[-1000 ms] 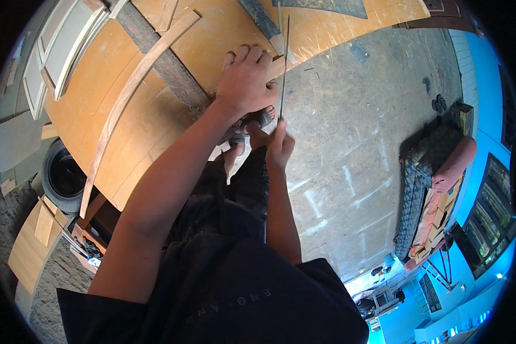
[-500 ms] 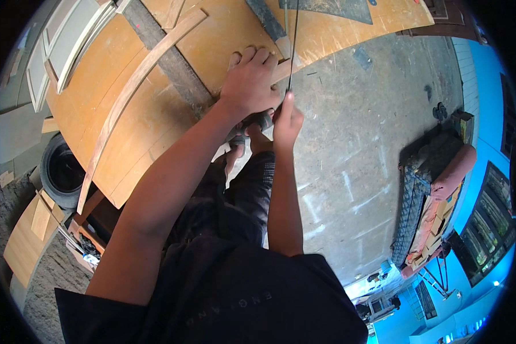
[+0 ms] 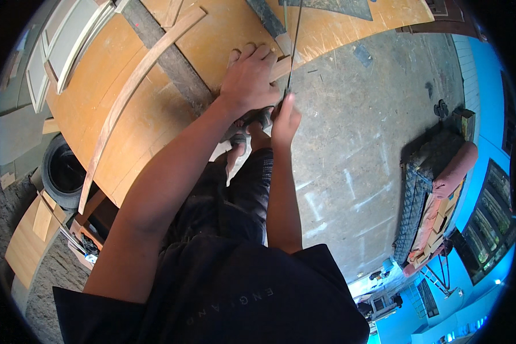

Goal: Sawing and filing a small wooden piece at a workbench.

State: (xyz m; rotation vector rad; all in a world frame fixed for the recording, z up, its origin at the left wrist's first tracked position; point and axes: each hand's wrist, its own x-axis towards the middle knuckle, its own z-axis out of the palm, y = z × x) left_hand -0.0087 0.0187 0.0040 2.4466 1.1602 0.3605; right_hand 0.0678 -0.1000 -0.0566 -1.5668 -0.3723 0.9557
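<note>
My left hand [image 3: 249, 77] grips a short light wooden strip [image 3: 281, 68] at the edge of a yellow plywood worktable [image 3: 114, 69], fingers bent over it. Just to its right, my right hand [image 3: 285, 117] is closed round the handle of a long thin saw [image 3: 294, 49], its blade seen edge-on, crossing beside the strip and pointing away from me. A long curved wooden strip [image 3: 120, 100] and a dark grey bar [image 3: 175, 69] lie on the plywood to the left. My sandalled feet are partly visible below the hands.
White framed panels [image 3: 69, 49] are at upper left, a black tyre [image 3: 69, 195] and plywood offcuts [image 3: 26, 241] at lower left. The concrete floor [image 3: 350, 149] spreads to the right, with a padded couch [image 3: 413, 212] piled with wood pieces, sandals [image 3: 440, 109] and a blue wall [image 3: 476, 126].
My right hand and the saw moved forward, away from me, in the first half second, then shifted very slightly back. My left hand stays on the strip.
</note>
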